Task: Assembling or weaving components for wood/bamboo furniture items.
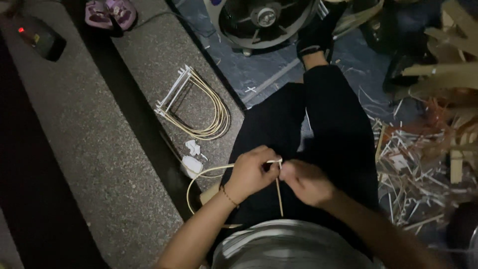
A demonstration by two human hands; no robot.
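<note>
My left hand (pixel 250 172) and my right hand (pixel 304 182) meet over my lap, both pinching the ends of a thin bent bamboo strip (pixel 191 187). The strip curves in a loop to the left of my left wrist, and one straight end (pixel 279 197) points down toward my body. A bit of white tape shows where the fingertips meet. I sit with black trousers (pixel 323 119) stretched forward. A beaded bracelet is on my left wrist.
A stack of finished U-shaped bamboo hoops (pixel 199 107) lies on the stone step (pixel 89 149) to my left, with a white tape roll (pixel 191 164) near it. A fan (pixel 261 20) stands ahead. Bamboo scraps (pixel 418 169) litter the floor on the right. Sandals (pixel 109 12) at top left.
</note>
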